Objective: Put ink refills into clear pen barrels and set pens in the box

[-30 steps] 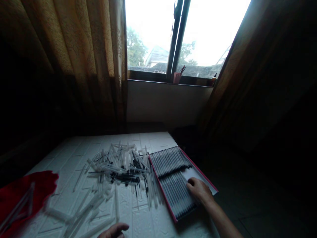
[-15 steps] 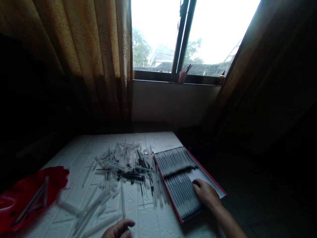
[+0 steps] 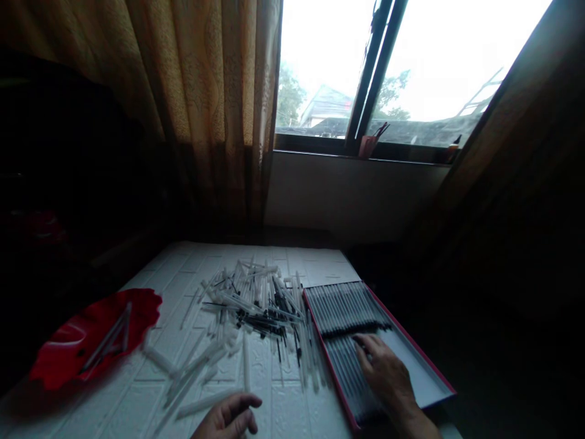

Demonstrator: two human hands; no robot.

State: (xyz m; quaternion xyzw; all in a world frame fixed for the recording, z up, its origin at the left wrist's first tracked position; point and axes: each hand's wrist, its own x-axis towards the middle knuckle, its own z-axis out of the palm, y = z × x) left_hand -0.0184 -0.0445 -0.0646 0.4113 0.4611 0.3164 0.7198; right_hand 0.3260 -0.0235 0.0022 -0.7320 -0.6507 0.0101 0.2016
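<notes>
A shallow box with red edges (image 3: 429,352) lies on the right of the table, holding two rows of clear pens with black ends. My right hand (image 3: 386,372) is over the lower row of pens (image 3: 340,372), fingers bent together and touching them. Whatever is in its grasp is hidden. Low in the middle, my left hand (image 3: 228,417) rests near the table's front with thumb and index finger apart, nothing between them. Close to it lie loose clear pen barrels (image 3: 201,403). A jumbled pile of clear barrels and black-ended refills (image 3: 260,305) spreads left of the box.
A red scalloped dish (image 3: 59,363) with a few clear barrels in it sits at the table's left. The white brick-patterned table (image 3: 311,259) stands below a window. On the sill is a pink cup (image 3: 367,147) with thin sticks. Curtains (image 3: 219,91) hang either side.
The view has swung left, so everything sits farther right. My right hand has moved up and inward over the lower pen row. My left hand shows slightly more, still at the front.
</notes>
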